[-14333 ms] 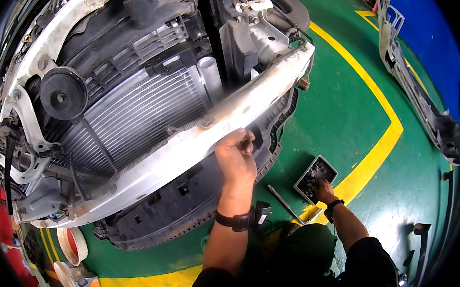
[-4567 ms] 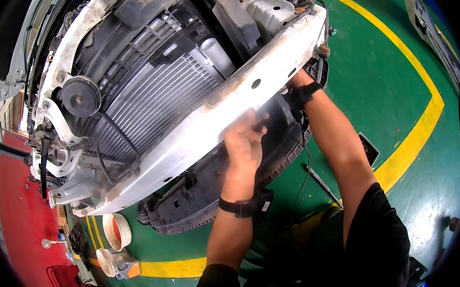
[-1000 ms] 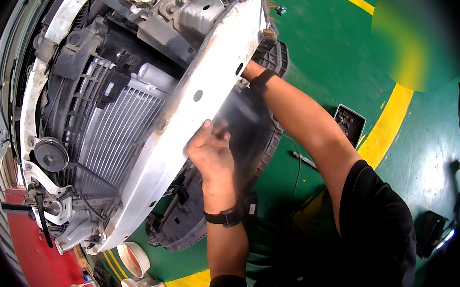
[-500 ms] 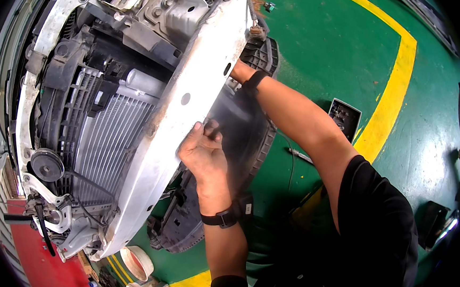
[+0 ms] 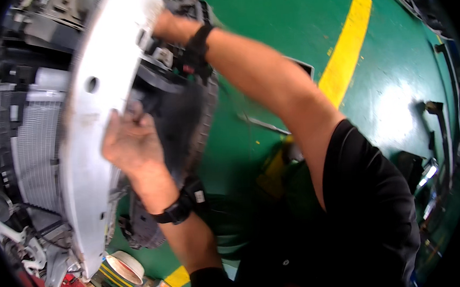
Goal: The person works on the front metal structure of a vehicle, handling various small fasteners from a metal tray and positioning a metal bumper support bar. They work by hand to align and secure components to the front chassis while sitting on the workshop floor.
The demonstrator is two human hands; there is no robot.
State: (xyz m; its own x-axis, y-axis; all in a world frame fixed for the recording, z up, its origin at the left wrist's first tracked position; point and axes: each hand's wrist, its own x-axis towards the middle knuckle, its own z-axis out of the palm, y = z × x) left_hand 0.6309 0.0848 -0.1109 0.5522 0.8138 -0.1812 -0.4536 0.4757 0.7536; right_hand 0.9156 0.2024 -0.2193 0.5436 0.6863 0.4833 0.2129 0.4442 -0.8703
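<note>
A long white metal bumper beam (image 5: pixel 84 153) runs up the left side across a car's opened front. My left hand (image 5: pixel 136 142) is at its right edge, palm up, with the thumb against the metal and the fingers curled; motion smears them. Farther up, my right hand (image 5: pixel 171 27) reaches behind the beam's far end, so its fingers are hidden. Beneath my hands lies a dark plastic splash panel (image 5: pixel 179 107). To the left of the beam stands the silver finned radiator (image 5: pixel 38 151).
On the green floor (image 5: pixel 253 14) a thin metal tool (image 5: pixel 266 125) lies below my right forearm. A box (image 5: pixel 304 66) shows partly behind that arm. A white tub (image 5: pixel 125 267) stands at the lower left, and black parts (image 5: pixel 410 168) lie at the right.
The whole scene has shifted left in the picture as the view turned. My hands appear at about the same places along the beam, and the picture is more blurred.
</note>
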